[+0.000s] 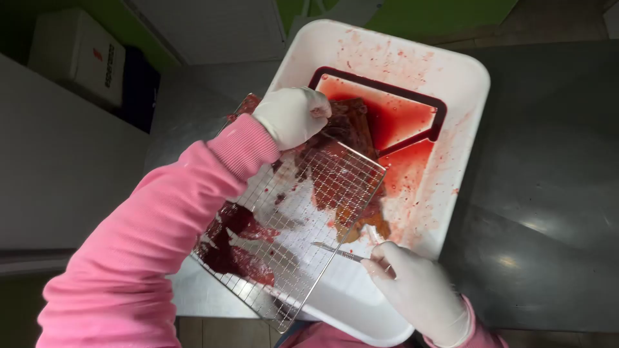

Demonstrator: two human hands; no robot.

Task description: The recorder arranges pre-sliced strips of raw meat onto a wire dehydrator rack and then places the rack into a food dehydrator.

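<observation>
Red-stained square wire rack (290,219) over the spattered white tray (451,84) is half cleared: gloved left hand (290,116) grips dark meat (345,129), right hand (419,290) pinches thin metal tweezers (338,251).

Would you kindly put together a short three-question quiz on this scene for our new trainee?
1. True or false: both hands wear white gloves.
2. Which hand holds the thin metal tool? A) left B) right
3. What does the wire rack lie over?

Key:
1. True: the left hand and the right hand are gloved.
2. B.
3. The white tray, above the dark red meat.
</observation>
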